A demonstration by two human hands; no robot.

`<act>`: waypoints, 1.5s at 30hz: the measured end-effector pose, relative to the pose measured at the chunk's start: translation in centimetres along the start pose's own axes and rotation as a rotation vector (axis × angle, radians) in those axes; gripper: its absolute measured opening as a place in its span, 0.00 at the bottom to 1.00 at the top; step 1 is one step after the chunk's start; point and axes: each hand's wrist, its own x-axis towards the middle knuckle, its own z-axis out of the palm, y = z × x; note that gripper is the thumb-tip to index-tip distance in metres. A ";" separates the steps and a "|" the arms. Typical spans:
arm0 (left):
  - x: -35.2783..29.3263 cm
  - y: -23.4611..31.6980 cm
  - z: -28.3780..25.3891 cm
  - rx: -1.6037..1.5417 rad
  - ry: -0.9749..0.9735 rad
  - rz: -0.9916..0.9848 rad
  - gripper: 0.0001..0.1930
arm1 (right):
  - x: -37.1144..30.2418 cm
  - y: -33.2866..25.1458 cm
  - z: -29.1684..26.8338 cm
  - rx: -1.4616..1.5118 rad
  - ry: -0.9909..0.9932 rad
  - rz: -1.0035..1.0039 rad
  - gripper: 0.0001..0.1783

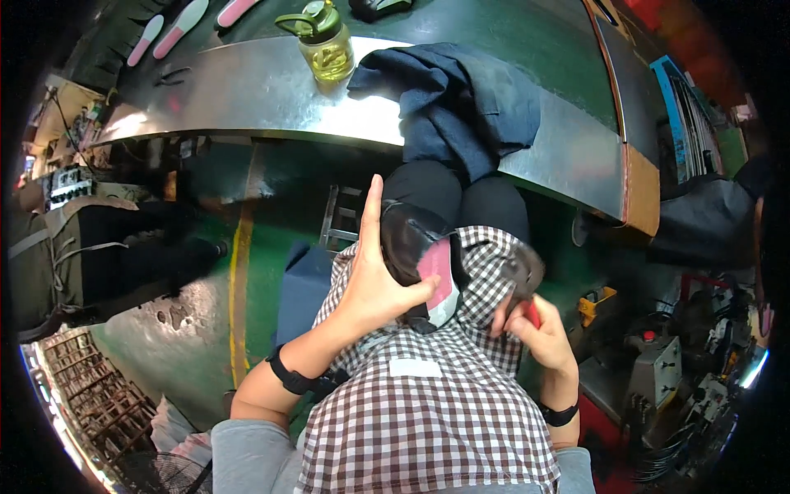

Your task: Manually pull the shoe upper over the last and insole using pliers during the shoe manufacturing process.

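Workshop around the shoe: counting the clock from the person's lap, a metal-edged table (pixel 247 92) runs across 12, with a green bottle (pixel 327 54) toward 11 and dark blue cloth (pixel 457 103) heaped near 12.

Slipping risk: I'd worry about the black shoe (pixel 410 226) rolling, since it sits on soft thighs and a loose checked apron (pixel 428 436); a lopsided push could tip it.

Thumb risk: that thumb lies on the pink insole (pixel 440 262), so a stray swing of the red handle (pixel 533 312) from 4 o'clock might catch it.

Apron risk: folds bunch just beside the right hand and could snag.

Left hand (pixel 374 284): spread against the shoe from 8 o'clock, index finger straight toward 12; its other fingers are hidden, so I can't tell how firmly it grips.

Right hand (pixel 533 329): at 4 o'clock, apart from the left, curled round the red handle; a dark shape above it is too blurred to name.

Shoe: between both hands, touching only the left as far as I see.
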 end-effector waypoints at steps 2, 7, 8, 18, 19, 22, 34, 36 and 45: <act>-0.3 -0.1 -0.3 -0.039 -0.022 0.003 0.65 | 0.5 1.9 -0.1 -0.073 0.185 0.008 0.12; -1.2 -0.4 -1.1 -0.082 -0.076 0.002 0.65 | 5.0 5.5 1.6 -0.343 0.218 -0.078 0.26; -1.3 0.4 -1.4 0.062 -0.126 0.030 0.62 | 6.1 5.9 2.2 -0.436 0.223 -0.150 0.28; -7.2 15.6 -5.1 0.147 0.126 0.585 0.36 | 10.3 7.9 0.9 -0.565 0.251 -0.474 0.20; -7.8 14.9 -4.7 0.126 0.139 0.601 0.36 | 10.5 8.4 0.9 -0.573 0.266 -0.447 0.20; -8.7 12.4 -4.4 0.100 0.167 0.571 0.36 | 11.3 10.1 0.9 -0.535 0.302 -0.398 0.18; -12.0 7.3 -5.5 0.034 0.261 0.530 0.35 | 12.1 12.3 -0.8 -0.372 0.307 -0.245 0.14; -11.9 7.2 -5.4 0.027 0.246 0.536 0.35 | 12.2 12.2 -0.9 -0.354 0.313 -0.257 0.14; -11.4 6.8 -5.3 0.008 0.170 0.537 0.34 | 12.4 13.7 -1.3 -0.348 0.384 -0.264 0.15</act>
